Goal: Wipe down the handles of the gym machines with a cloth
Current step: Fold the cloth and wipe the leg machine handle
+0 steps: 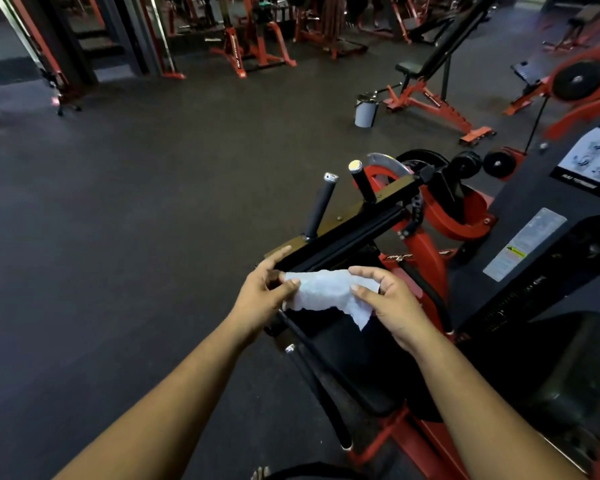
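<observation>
A white cloth [329, 294] is stretched between my two hands in front of a red and black gym machine [440, 216]. My left hand [265, 296] pinches the cloth's left end and my right hand [392, 303] pinches its right end. Beyond the cloth, two black handles with silver caps stand up from the machine's crossbar: the left handle [320, 206] and the right handle [361, 181]. A long black grip bar [321, 393] runs down below my left hand.
Dark rubber floor [118, 220] spreads to the left. A red incline bench [433, 88] and a white bucket [365, 110] stand beyond the machine. More red racks [250, 46] line the back. The machine's black shroud [548, 258] with labels is at right.
</observation>
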A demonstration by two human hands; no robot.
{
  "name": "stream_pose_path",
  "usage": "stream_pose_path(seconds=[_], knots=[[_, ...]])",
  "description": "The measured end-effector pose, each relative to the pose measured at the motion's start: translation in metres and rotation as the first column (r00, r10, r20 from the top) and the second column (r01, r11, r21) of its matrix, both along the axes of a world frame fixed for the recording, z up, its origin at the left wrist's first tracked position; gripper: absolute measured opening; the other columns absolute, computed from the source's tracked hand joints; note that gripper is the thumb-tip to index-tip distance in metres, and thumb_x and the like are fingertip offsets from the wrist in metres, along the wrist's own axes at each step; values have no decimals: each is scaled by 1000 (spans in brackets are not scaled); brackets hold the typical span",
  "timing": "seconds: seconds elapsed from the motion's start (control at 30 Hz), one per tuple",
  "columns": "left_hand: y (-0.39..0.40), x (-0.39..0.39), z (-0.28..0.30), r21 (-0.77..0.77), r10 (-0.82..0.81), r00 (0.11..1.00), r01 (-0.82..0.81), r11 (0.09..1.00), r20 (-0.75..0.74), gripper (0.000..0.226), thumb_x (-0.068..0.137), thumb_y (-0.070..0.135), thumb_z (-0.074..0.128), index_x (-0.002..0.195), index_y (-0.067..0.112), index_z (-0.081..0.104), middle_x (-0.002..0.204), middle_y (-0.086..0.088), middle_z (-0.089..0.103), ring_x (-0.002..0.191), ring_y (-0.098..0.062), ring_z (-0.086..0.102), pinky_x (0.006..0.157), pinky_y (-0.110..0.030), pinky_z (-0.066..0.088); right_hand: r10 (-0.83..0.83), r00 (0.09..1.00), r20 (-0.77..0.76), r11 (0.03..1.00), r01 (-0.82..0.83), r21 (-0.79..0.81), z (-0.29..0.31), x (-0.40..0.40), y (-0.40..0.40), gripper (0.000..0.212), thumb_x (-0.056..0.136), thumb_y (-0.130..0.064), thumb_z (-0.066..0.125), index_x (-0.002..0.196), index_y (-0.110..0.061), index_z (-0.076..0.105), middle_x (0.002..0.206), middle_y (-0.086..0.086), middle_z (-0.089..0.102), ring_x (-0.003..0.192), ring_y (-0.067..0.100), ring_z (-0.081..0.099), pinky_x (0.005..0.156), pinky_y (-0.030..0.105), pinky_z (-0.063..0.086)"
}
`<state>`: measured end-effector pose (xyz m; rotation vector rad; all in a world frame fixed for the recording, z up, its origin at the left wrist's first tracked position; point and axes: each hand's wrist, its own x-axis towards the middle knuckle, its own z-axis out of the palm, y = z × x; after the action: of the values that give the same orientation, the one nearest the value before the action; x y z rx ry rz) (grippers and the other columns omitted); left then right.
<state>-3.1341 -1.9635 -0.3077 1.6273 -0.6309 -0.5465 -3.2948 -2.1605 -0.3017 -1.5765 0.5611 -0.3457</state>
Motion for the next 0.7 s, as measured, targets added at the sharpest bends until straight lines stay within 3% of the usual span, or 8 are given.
stream_pose_path(seconds=[0.1,0.23,0.37,0.5,0.57,0.63,0.7], knots=[[2,4,7,82,-39,991,29,996,129,27,99,11,66,121,25,75,103,4,78,98,-8,71,90,-28,54,-3,1000,-7,987,2,-162,6,-4,-8,26,96,-10,68,116,-25,74,113,-15,74,105,7,71,85,21,56],[5,12,19,155,-123,981,100,983,151,36,93,9,75,128,14,72,117,9,75,104,-7,72,94,-29,58,-23,999,-28,947,13,-321,13,-4,-16,23,97,-14,68,118,-22,73,110,-11,76,101,6,72,82,22,56],[4,18,27,296,-68,865,-96,950,496,30,86,22,83,115,26,78,109,15,75,95,-1,68,91,-34,57,44,996,-76,972,-60,-228,24,-7,-18,18,87,-11,80,102,-21,77,94,-3,78,84,12,75,68,26,58],[6,23,35,303,-50,690,-251,919,722,7,85,34,79,91,38,77,91,16,64,99,-12,54,83,-41,45,-35,993,-109,862,-25,-506,26,-8,-23,16,82,-12,83,89,-26,77,82,-10,75,71,2,66,65,21,50],[7,28,36,289,-32,710,-245,925,704,5,86,33,78,89,35,75,99,16,58,110,-9,48,89,-39,40,-96,992,-77,795,30,-606,26,-8,-27,13,83,-16,81,85,-29,77,83,-9,71,76,6,65,69,24,48],[8,31,39,241,-67,803,-97,966,592,4,89,26,75,89,28,72,106,17,61,115,-1,51,101,-41,42,-98,991,-95,729,7,-685,25,-7,-33,12,82,-21,83,82,-31,76,85,-7,62,81,11,60,72,27,44],[8,31,47,209,-172,886,88,974,430,8,93,20,70,90,26,67,99,13,68,98,-4,63,93,-47,54,-67,978,-200,695,-98,-712,23,-8,-40,11,81,-28,84,79,-34,75,89,-8,57,91,14,56,81,32,45]])
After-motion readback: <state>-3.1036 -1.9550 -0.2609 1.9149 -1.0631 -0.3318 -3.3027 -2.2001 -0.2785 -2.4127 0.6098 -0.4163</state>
